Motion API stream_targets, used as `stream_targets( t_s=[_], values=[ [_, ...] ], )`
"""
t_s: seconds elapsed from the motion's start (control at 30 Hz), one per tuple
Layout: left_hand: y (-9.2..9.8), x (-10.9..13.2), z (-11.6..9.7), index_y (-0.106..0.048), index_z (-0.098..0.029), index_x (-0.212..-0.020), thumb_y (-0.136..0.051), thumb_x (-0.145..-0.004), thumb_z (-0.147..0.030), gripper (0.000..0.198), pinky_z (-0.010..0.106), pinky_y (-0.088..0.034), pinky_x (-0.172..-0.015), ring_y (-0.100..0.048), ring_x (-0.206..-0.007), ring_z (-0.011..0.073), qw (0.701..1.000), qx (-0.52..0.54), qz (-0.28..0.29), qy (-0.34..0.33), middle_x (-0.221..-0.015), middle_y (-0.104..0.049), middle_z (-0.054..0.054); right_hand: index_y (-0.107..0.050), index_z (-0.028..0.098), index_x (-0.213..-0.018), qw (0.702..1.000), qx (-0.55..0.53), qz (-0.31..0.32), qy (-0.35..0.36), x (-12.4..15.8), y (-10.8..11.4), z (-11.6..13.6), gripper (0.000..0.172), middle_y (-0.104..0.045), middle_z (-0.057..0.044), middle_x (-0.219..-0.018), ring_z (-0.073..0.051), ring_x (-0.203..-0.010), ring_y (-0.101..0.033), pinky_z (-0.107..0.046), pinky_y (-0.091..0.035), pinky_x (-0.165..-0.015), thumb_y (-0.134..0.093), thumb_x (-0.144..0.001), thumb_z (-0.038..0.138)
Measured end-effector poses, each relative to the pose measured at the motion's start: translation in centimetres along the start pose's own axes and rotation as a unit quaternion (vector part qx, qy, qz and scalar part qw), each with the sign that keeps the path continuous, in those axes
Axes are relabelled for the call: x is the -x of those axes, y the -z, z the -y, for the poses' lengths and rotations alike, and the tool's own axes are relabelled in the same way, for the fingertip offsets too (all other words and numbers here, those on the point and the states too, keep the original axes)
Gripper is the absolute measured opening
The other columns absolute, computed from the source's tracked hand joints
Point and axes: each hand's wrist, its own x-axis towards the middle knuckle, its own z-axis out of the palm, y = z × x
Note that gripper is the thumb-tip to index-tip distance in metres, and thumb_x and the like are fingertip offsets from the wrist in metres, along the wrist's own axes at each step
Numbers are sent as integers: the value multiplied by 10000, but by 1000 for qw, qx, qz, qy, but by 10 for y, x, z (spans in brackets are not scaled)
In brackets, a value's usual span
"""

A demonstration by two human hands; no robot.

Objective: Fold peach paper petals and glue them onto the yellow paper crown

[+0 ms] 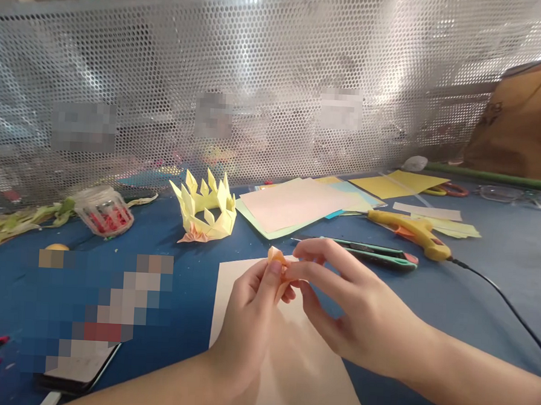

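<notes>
A small folded piece of orange paper (277,255) is pinched between both hands just above a cream sheet of paper (298,373) that lies on the blue table. My left hand (250,322) grips it from below with thumb and fingers. My right hand (351,309) holds it from the right with thumb and forefinger. Part of the orange piece is hidden by my fingers.
A spiky yellow folded-paper crown (205,208) stands behind the hands. A stack of coloured paper sheets (297,207), green-handled scissors (367,252), a yellow glue gun (414,232) with a black cord, a phone (78,371) and a small jar (104,211) surround them. A perforated metal screen (277,82) closes the back.
</notes>
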Motion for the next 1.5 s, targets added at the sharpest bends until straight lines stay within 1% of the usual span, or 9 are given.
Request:
stream_targets(
  t_s=[0.2, 0.37, 0.6, 0.83, 1.0, 1.1, 1.17, 1.27, 1.5],
  values=[
    [4, 0, 2, -635, -192, -774, -599, -958, -531, 388, 261, -342, -704, -409, -740, 143, 999, 16, 25, 27, -716, -475, -15, -612, 148, -1066, 999, -31, 19, 13, 0, -1, -4, 281, -574, -96, -1027, -140, -920, -643, -253, -573, -788, -463, -899, -21],
    [4, 1, 0, -606, -190, -735, -598, -960, -530, 408, 259, -353, -695, -393, -722, 142, 999, 17, 42, 0, -709, -456, -16, -563, 190, -1072, 993, -116, 21, -20, -3, 6, -5, 331, -624, -55, -980, -140, -882, -635, -273, -570, -785, -525, -822, -24],
    [3, 8, -8, -677, -226, -997, -612, -983, -393, 179, 229, -441, -742, -510, -781, 128, 998, 3, 62, -21, -847, -570, -4, -593, 202, -1076, 941, -314, 83, -98, -9, 12, -13, 274, -648, -67, -1024, -146, -860, -686, -320, -594, -778, -498, -903, 11],
    [5, 6, -6, -627, -249, -1102, -706, -897, -326, 233, 258, -496, -822, -634, -955, 169, 1000, -14, -11, -2, -991, -675, 21, -681, 211, -925, 974, -216, 70, -31, -10, 13, -29, 39, -700, -34, -942, -119, -884, -687, -220, -576, -749, -687, -914, 174],
    [5, 2, -7, -591, -222, -1102, -713, -831, -279, 303, 256, -476, -723, -613, -895, 177, 998, -33, -28, 55, -948, -640, 23, -658, 200, -1046, 987, -37, 117, 101, -4, 18, -36, 198, -700, -55, -1034, -118, -908, -682, -239, -563, -810, -475, -1020, 132],
    [5, 3, -8, -604, -219, -1039, -720, -810, -297, 269, 239, -434, -658, -556, -833, 161, 996, -48, -7, 72, -950, -607, 20, -656, 200, -1069, 982, 54, 98, 152, -1, 20, -31, 249, -712, -58, -999, -149, -864, -675, -291, -565, -778, -414, -1040, 149],
    [5, 5, -9, -586, -205, -894, -695, -833, -325, 174, 228, -393, -621, -488, -749, 135, 997, -43, 9, 69, -859, -566, -1, -672, 229, -1063, 981, 68, 76, 167, 0, 20, -26, 282, -719, -50, -955, -162, -840, -684, -306, -570, -749, -400, -1044, 161],
    [3, 5, -11, -452, -202, -706, -676, -852, -341, 301, 223, -340, -586, -371, -653, 114, 998, -27, 16, 52, -701, -430, -46, -688, 282, -1070, 984, 53, 58, 162, 1, 19, -21, 337, -727, -43, -928, -175, -835, -701, -316, -585, -742, -368, -1049, 177],
    [6, 2, -6, -399, -207, -659, -690, -869, -383, 399, 236, -287, -572, -282, -636, 120, 998, -54, 20, 30, -665, -353, -56, -696, 291, -1064, 984, 57, 84, 147, -4, 26, -22, 327, -734, -47, -923, -191, -886, -717, -338, -605, -790, -386, -1045, 190]
  ],
)
